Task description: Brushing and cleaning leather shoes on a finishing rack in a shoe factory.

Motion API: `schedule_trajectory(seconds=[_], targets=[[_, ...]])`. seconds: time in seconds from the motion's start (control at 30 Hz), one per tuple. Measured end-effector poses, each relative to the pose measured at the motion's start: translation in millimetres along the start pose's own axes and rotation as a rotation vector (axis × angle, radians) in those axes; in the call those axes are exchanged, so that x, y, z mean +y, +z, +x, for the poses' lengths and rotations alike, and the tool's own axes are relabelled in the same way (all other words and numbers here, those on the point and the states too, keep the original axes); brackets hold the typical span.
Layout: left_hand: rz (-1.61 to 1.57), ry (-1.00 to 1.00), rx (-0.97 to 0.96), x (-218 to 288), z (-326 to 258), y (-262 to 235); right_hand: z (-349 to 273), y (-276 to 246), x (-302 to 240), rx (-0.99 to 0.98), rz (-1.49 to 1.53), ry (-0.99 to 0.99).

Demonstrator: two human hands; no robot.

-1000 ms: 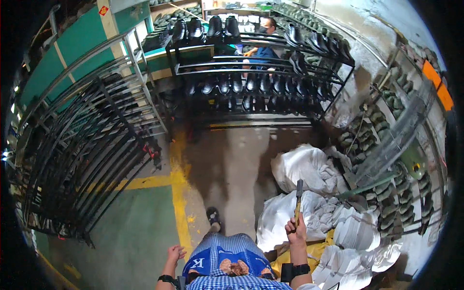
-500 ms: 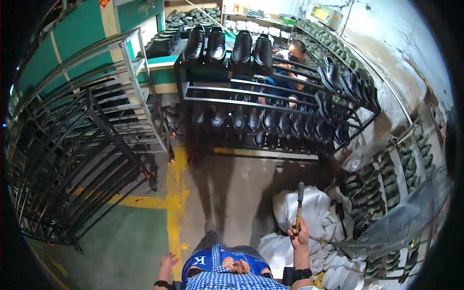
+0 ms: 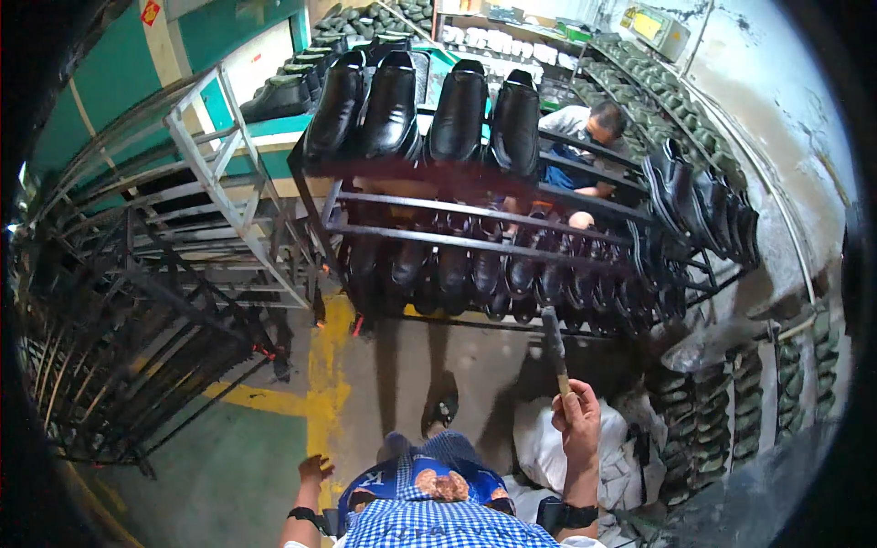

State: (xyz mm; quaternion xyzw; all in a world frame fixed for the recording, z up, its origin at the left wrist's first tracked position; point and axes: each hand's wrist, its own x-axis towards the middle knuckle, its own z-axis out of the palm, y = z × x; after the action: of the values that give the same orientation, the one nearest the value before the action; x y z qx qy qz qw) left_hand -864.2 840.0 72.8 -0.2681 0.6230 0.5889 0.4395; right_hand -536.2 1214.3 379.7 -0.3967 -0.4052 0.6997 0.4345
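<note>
My right hand (image 3: 576,418) grips the lower end of a slim tool (image 3: 555,352), which points up and away from me. It has a pale wooden-looking handle and a long dark grey end; its exact kind cannot be made out. My left hand (image 3: 315,470) hangs low beside my blue checked apron (image 3: 429,522), fingers apart and holding nothing. Ahead of me stands a black metal rack (image 3: 438,239) with glossy black shoes (image 3: 457,119) along its top and more on lower levels. The tool's dark tip appears just in front of the lower shoes, without visible contact.
Grey and black metal racks (image 3: 242,205) crowd the left side. White sacks (image 3: 566,447) lie at my right, beside shelves of dark green shoe-shaped pieces (image 3: 744,402). Behind the shoe rack, a person (image 3: 585,137) sits bent forward. Yellow lines (image 3: 329,365) mark the floor.
The shoe rack looks nearer and larger as I have stepped forward. My right hand has risen slightly, and the tool now leans left. The person behind the rack has lowered their head.
</note>
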Motion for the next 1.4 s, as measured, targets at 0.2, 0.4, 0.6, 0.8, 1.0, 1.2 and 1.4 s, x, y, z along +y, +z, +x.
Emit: schedule_trajectory(seconds=[0.2,0.4,0.6,0.8,1.0,1.2,1.4], targets=[[0.109,-0.113,0.150,-11,-14,60,97,35,-52,-0.223,-0.241,-0.055],[0.135,0.106,0.032,53,-31,158,163,76,-81,-0.291,-0.325,-0.088],[-0.026,0.090,-0.010,46,12,158,206,131,-99,-0.261,-0.646,-0.367],[0.628,0.838,-0.105,4,92,75,248,207,-121,-0.211,-0.847,-0.644],[-0.029,-0.043,0.128,94,104,130,288,257,-111,-0.166,-0.974,-0.668],[-0.027,0.105,0.064,147,104,149,308,291,-108,-0.217,-1.068,-0.775],[0.036,0.112,0.033,140,138,137,303,285,-113,-0.286,-1.155,-0.830]])
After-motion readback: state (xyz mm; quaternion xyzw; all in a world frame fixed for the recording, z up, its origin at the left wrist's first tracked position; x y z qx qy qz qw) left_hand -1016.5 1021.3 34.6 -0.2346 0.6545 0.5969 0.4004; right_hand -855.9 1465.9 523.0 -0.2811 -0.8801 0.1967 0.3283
